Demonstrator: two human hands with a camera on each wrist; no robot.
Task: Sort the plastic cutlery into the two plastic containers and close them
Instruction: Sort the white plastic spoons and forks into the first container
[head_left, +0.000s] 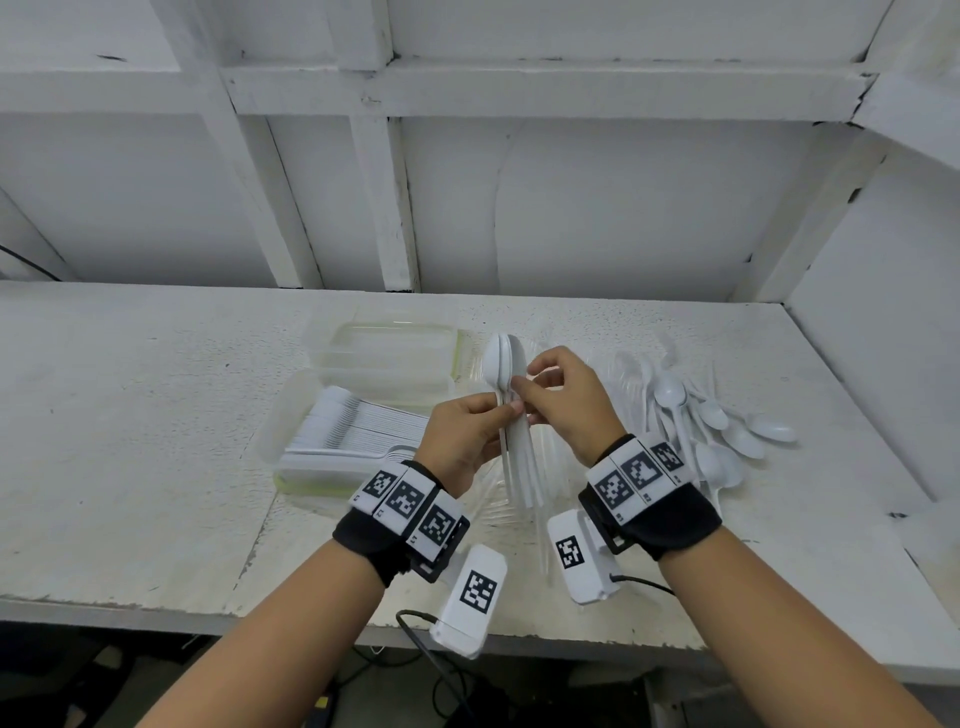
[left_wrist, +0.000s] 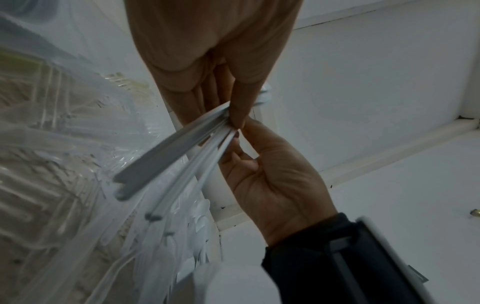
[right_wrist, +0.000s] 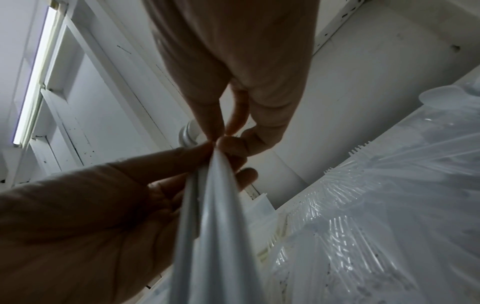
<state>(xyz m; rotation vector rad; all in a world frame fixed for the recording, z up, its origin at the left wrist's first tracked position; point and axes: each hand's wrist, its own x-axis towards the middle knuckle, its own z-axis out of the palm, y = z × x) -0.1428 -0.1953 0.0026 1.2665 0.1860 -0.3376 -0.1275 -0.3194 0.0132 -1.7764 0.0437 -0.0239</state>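
A bundle of white plastic spoons (head_left: 505, 364) stands bowls-up over the table's middle, its handles (left_wrist: 168, 160) fanning down toward me. My left hand (head_left: 506, 411) pinches the bundle at the necks between thumb and fingers. My right hand (head_left: 525, 385) pinches the same necks from the right, fingertips meeting the left thumb (left_wrist: 239, 115). A clear lidless container (head_left: 291, 415) at the left holds a neat stack of white cutlery. A second clear container (head_left: 395, 358) sits behind it; I cannot tell its contents. Loose white spoons (head_left: 701, 415) lie in a pile at the right.
Clear plastic cutlery (head_left: 498, 506) lies spread on the white table (head_left: 130, 441) under my hands, and clear forks (right_wrist: 363, 205) show in the right wrist view. A white panelled wall (head_left: 571, 208) backs the table. Cables hang below the front edge (head_left: 311, 623).
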